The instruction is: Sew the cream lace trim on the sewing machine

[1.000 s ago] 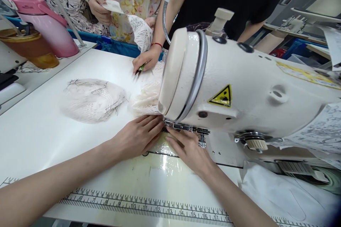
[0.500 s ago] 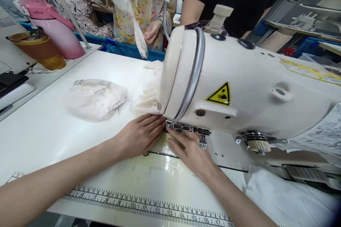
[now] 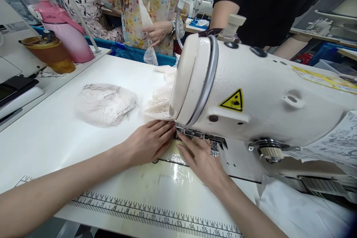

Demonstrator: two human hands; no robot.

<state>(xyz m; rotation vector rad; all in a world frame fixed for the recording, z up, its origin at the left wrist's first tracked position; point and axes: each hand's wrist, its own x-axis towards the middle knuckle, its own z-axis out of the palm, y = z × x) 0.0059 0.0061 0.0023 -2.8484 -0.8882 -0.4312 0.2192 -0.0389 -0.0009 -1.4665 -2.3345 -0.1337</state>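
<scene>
My left hand point(image 3: 153, 140) lies flat with its fingers stretched out, the tips touching the near edge of a gathered white lace piece point(image 3: 158, 104) beside the needle area of a sewing machine point(image 3: 206, 81). Under the machine head, my right hand point(image 3: 205, 161) rests with thumb and index finger apart; the head and a metal attachment point(image 3: 203, 134) partly hide its other fingers. What lies directly beneath the fingertips cannot be made out. Left of the lace, a round white lace piece point(image 3: 107, 104) with dark loose threads lies on the white table point(image 3: 117, 182).
A printed ruler point(image 3: 156, 215) runs along the table's front edge. White cloth point(image 3: 301, 204) lies at the right. A pink bottle point(image 3: 64, 37) and a brown cup point(image 3: 50, 54) stand at the left. Across the table, a person in a floral top point(image 3: 153, 3) handles white lace point(image 3: 145, 15).
The view has shifted slightly, moving the scene rightward. My hands hold almost the same pose at the machine. The person opposite has raised a hand onto the hanging lace.
</scene>
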